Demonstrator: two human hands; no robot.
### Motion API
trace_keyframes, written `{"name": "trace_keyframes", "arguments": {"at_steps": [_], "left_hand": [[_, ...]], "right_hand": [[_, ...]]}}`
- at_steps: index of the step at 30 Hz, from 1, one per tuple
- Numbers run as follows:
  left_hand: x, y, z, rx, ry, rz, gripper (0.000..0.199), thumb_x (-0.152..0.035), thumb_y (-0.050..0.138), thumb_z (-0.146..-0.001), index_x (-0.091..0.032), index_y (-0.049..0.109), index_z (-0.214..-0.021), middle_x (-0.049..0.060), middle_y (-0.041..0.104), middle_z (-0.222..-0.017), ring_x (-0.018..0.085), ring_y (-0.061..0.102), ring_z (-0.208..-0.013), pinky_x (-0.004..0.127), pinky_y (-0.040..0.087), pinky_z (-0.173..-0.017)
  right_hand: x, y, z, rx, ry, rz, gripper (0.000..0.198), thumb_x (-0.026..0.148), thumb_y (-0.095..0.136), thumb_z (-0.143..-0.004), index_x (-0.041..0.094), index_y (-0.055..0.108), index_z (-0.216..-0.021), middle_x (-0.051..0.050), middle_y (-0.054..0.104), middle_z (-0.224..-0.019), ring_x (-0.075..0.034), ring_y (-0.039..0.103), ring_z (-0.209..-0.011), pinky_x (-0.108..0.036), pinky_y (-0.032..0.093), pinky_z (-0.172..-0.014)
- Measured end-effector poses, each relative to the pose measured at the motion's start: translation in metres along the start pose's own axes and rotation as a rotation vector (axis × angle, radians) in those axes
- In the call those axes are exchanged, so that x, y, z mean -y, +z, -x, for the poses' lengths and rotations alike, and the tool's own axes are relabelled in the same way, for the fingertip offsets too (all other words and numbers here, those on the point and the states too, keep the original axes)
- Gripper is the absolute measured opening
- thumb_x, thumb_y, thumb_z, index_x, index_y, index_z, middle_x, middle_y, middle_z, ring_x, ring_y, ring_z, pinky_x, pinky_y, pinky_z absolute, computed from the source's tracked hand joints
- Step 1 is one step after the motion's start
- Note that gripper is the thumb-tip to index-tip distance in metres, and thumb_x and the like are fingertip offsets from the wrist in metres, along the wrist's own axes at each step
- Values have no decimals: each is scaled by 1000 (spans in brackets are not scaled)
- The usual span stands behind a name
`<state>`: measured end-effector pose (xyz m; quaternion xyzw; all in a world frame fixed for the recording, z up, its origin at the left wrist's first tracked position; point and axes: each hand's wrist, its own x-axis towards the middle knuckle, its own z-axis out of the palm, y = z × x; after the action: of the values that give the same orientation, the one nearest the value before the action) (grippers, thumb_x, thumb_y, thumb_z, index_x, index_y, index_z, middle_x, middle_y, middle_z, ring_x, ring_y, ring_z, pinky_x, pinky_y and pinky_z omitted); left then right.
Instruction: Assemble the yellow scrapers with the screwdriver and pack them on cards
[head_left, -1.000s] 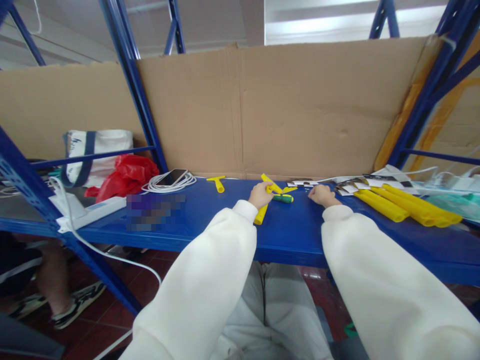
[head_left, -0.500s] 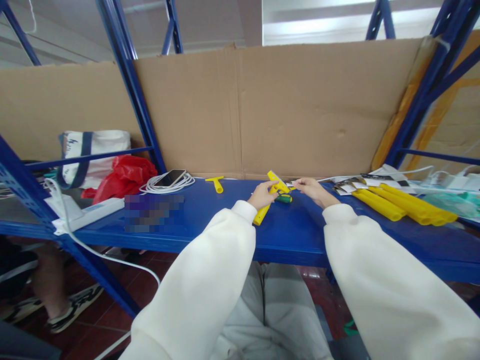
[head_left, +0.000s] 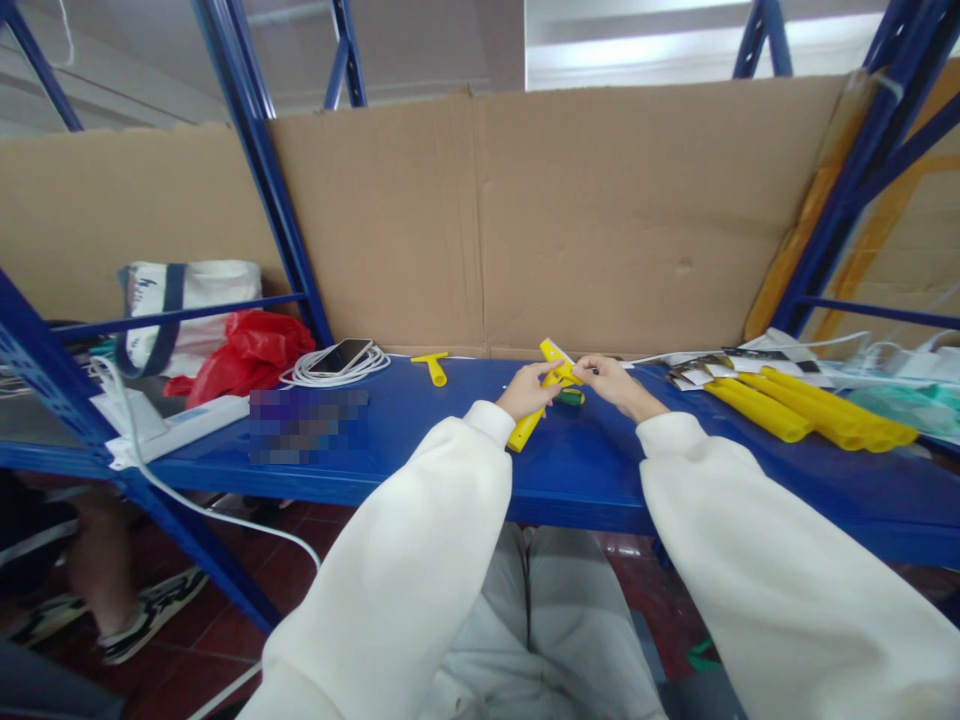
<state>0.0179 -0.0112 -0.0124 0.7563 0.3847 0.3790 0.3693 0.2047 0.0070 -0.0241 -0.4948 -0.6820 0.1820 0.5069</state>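
Tilted over the blue shelf, a yellow T-shaped scraper [head_left: 528, 430] is gripped around its handle by my left hand [head_left: 527, 392]. Its flat head, with a pale edge, points away from me. My right hand [head_left: 609, 382] is pinched at the right end of that head; whatever small thing sits between its fingertips is hidden. Just below the head lies a green object with some yellow [head_left: 570, 397], partly covered, its kind unclear. A second yellow T-shaped scraper [head_left: 431, 366] lies apart on the shelf, left of my hands.
Several yellow tubes [head_left: 795, 405] and small packets [head_left: 694, 372] lie at the right. On the left are a phone [head_left: 343, 356] on a coiled white cable [head_left: 300, 375], a red bag [head_left: 255, 350] and a white power strip [head_left: 199, 425]. Cardboard [head_left: 600, 220] walls the back.
My right hand has moved left and now meets the scraper's head. My left hand and the scraper have barely shifted.
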Motion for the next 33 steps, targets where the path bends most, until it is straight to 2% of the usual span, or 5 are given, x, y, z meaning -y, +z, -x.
{"name": "trace_keyframes", "arguments": {"at_steps": [12, 21, 27, 30, 33], "left_hand": [[-1, 0, 1, 5, 13, -9, 59, -8, 67, -84, -13, 55, -142, 10, 73, -94, 8, 57, -52, 20, 50, -46], [2, 0, -1, -6, 22, -1, 59, -11, 69, -84, -14, 56, -141, 6, 71, -83, 7, 55, -50, 21, 51, -47], [1, -1, -1, -45, 51, 34, 58, -8, 66, -84, -14, 56, -141, 8, 72, -93, 6, 54, -49, 20, 51, -48], [0, -1, -1, -72, 42, 19, 58, -8, 62, -85, -14, 53, -143, 10, 72, -98, 6, 54, -48, 21, 51, -49], [1, -1, -2, -64, 48, -38, 58, -10, 59, -87, -14, 52, -144, 12, 73, -106, 9, 60, -53, 24, 55, -56]], "right_hand": [[4, 2, 3, -30, 47, -4, 10, 27, 65, -71, 19, 58, -67, -2, 64, -75, -18, 60, -79, -34, 49, -84], [5, 13, 4, -89, 86, -101, 15, 25, 67, -72, 21, 53, -69, 0, 61, -77, -17, 60, -80, -34, 51, -85], [18, 16, 9, -181, 236, -182, 8, 26, 62, -80, 21, 58, -84, -3, 66, -92, -18, 63, -88, -29, 51, -75], [30, 12, 13, -128, 290, -202, 5, 21, 58, -83, 19, 62, -82, -4, 69, -89, -16, 65, -81, -25, 48, -68], [37, 10, 15, -82, 316, -231, 6, 16, 59, -83, 17, 62, -79, -3, 69, -74, -12, 63, -65, -23, 47, -64]]}}
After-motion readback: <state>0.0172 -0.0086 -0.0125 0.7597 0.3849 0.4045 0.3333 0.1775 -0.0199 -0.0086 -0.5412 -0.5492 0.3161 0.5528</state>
